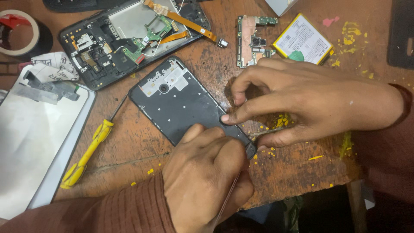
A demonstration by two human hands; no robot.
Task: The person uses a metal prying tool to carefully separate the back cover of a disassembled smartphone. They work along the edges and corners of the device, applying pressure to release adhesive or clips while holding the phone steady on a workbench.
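Head view: both hands (267, 129) closed, pinching black phone frame (181, 103) on table (302, 164).

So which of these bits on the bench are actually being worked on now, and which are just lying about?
In hand:
black phone frame, pinned by right hand
left hand at its lower corner, gripping a thin tool

Lying about:
yellow screwdriver
opened phone body
circuit board
battery
tape roll
screen panel

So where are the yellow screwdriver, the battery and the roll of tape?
screwdriver (88, 152), head view, on its yellow handle.
battery (303, 39), head view, middle of its white label face.
tape roll (38, 30), head view, right side of its ring.
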